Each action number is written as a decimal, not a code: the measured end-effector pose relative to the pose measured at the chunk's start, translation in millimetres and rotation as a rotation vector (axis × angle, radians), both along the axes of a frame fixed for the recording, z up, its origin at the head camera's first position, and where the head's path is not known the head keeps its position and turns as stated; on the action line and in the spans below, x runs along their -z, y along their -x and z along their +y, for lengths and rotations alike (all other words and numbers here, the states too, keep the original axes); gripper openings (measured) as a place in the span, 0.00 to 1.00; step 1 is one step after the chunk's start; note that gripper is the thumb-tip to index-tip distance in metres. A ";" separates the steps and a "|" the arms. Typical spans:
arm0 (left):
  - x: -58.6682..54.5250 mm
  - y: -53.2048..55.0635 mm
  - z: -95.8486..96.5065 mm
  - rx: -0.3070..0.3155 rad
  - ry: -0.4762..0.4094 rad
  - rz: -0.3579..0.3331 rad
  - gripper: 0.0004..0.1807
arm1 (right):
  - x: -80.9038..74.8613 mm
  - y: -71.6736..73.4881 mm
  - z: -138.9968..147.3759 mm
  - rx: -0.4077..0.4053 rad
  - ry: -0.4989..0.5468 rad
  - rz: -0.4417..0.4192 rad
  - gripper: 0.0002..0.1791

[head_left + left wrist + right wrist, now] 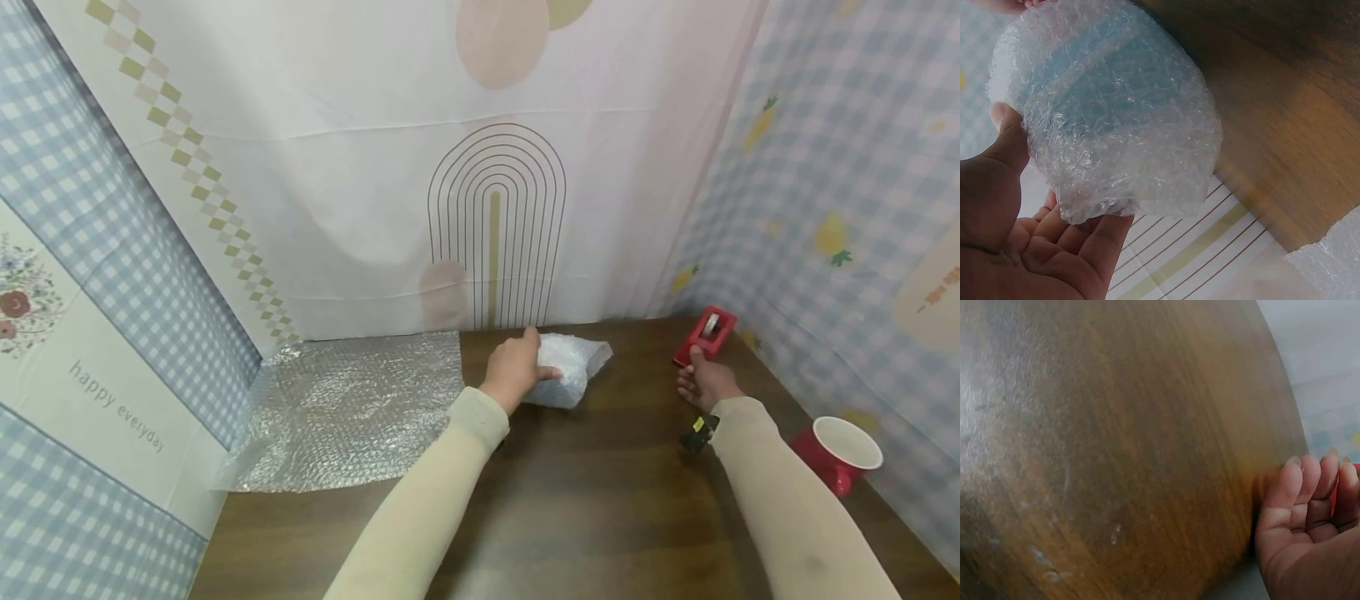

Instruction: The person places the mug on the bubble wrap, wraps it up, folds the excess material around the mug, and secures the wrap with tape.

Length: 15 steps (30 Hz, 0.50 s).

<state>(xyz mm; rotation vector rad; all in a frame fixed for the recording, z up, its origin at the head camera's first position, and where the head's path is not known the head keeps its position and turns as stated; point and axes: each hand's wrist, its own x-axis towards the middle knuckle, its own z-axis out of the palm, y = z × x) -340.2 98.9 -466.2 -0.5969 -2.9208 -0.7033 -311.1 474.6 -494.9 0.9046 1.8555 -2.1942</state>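
Note:
A bubble-wrapped bundle lies toward the back of the wooden table, and my left hand grips its left side. In the left wrist view, the thumb is at one edge of the bundle and the fingers are by its lower end. Something light blue shows through the clear wrap; its kind is hidden. At the back right, my right hand holds a red tape dispenser by its near end, thumb on top. The right wrist view shows the curled fingers with only a sliver of red behind them.
A flat sheet of bubble wrap covers the table's left back area. On the right, beside my forearm, stands a red mug with a white inside. Patterned cloth hangs along the back and both sides of the table.

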 end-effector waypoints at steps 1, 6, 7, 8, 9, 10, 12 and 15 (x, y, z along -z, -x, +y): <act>0.4 -0.3 0.3 0.002 0.000 -0.001 0.36 | 1.2 -0.7 1.1 0.001 0.001 -0.002 0.32; -0.4 -1.7 0.8 0.016 -0.008 -0.010 0.36 | 3.0 -4.3 2.6 -0.007 0.040 0.023 0.31; -1.1 -1.9 0.5 0.019 -0.008 -0.012 0.36 | 3.1 -4.7 2.8 -0.010 0.055 0.030 0.31; -1.7 -1.7 0.3 0.019 -0.005 -0.011 0.36 | 3.3 -4.7 2.7 -0.011 0.065 0.036 0.32; -2.2 -1.3 0.1 0.018 0.002 -0.011 0.36 | 3.7 -4.7 2.8 -0.014 0.073 0.043 0.32; -2.8 -0.8 -0.1 0.017 0.005 -0.012 0.36 | 4.1 -4.7 2.9 -0.017 0.077 0.049 0.33; -3.5 0.9 -0.5 0.014 0.015 -0.018 0.36 | 5.2 -4.3 2.6 -0.021 0.076 0.060 0.33; -2.1 4.8 -0.1 0.020 0.019 -0.043 0.37 | 7.0 -4.2 2.6 -0.023 0.049 0.064 0.33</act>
